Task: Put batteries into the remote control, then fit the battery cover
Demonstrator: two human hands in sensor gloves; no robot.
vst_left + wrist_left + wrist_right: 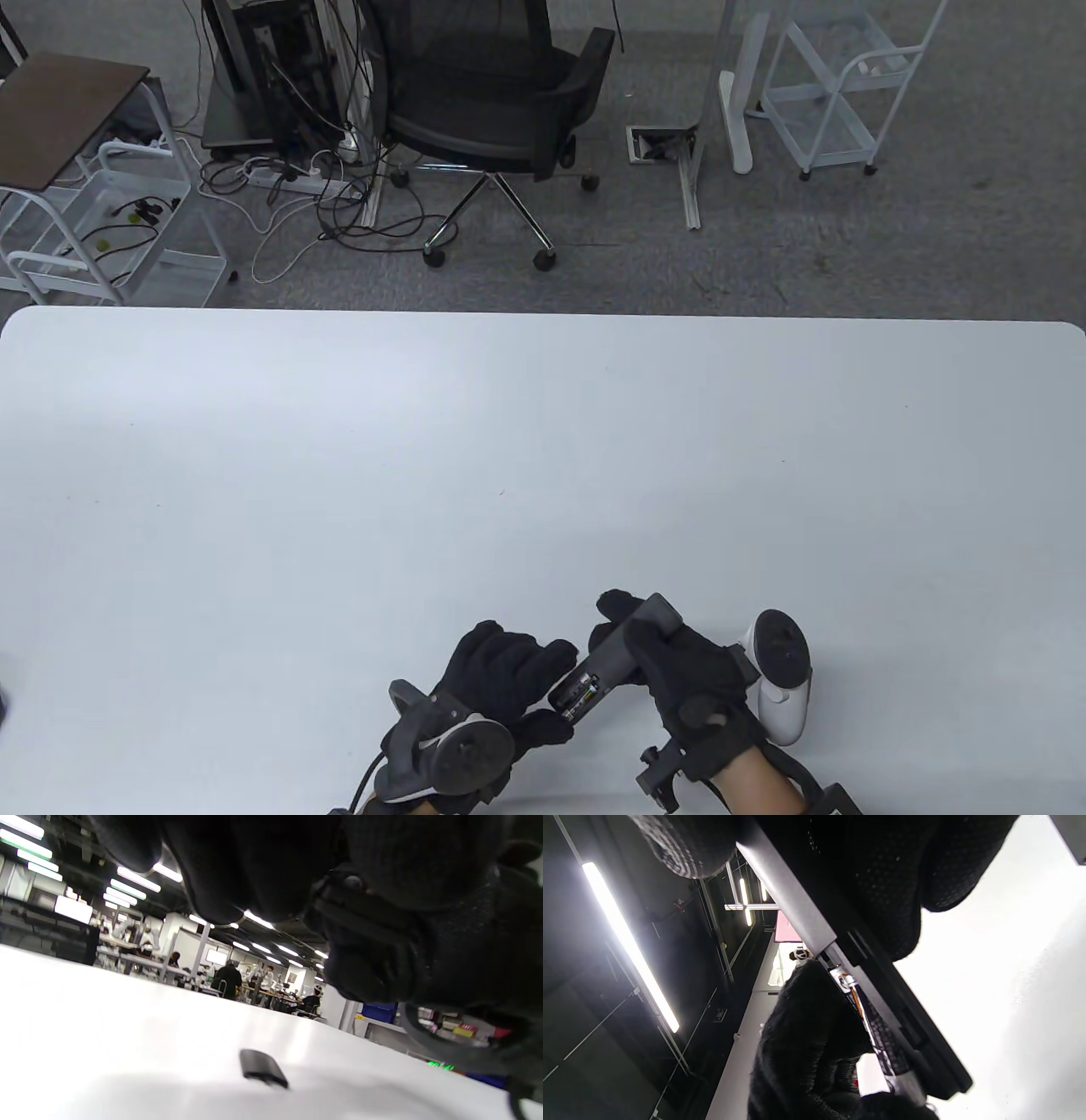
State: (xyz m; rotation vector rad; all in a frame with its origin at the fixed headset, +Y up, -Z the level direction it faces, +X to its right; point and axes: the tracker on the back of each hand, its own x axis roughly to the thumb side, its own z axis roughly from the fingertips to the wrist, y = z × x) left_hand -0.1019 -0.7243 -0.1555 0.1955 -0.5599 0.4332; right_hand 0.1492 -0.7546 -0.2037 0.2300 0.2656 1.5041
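Observation:
My right hand (632,632) grips the grey remote control (624,649) around its middle and holds it tilted above the table, back side up. The battery compartment at its near end is open, with a battery (581,689) lying in it. My left hand (553,689) pinches that near end, fingers on one side and thumb at the tip. The right wrist view shows the remote (797,912) edge on, with the battery (846,982) beside my left fingers (806,1035). The black battery cover (263,1068) lies loose on the table in the left wrist view; the table view does not show it.
The white table (424,475) stretches out beyond the hands. A black office chair (501,102), cables and white trolleys (836,93) stand on the floor past the table's far edge.

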